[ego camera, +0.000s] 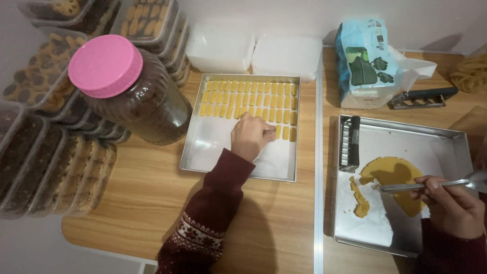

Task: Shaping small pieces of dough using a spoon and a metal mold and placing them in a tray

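Head view: looks down on wooden table (147,203), two metal trays side by side.
L hand (248,136): over left baking tray (188,152), fingers curled, tips pinched at a yellow dough piece (277,132) at the end of the lowest row; grip narrow, closed on that piece as far as can be seen.
Dough pieces (248,96): small yellow rectangles in neat rows, fill upper part of left tray on white paper; lower part of the paper bare.
R hand (451,208): bottom right, over right tray (406,133), wrapped tight around handle of metal spoon (426,186); handle tip points left, lies across the dough sheet.
Dough sheet (393,175): flat yellow round, mid right tray, partly cut; scraps (359,199) just left of it.
Cutter (350,143): metal, ridged, lies at left wall of right tray.
Sleeves: dark red knit, patterned cuff on L.
Jar (129,91): big, brown contents, pink lid, stands left of left tray, near cam.
Far left: stacked clear boxes (35,152) of cookies.
Back: two white lidded tubs (253,53) behind left tray; blue-white bag (362,63) behind right tray, black-handled metal tool (421,97) beside it.
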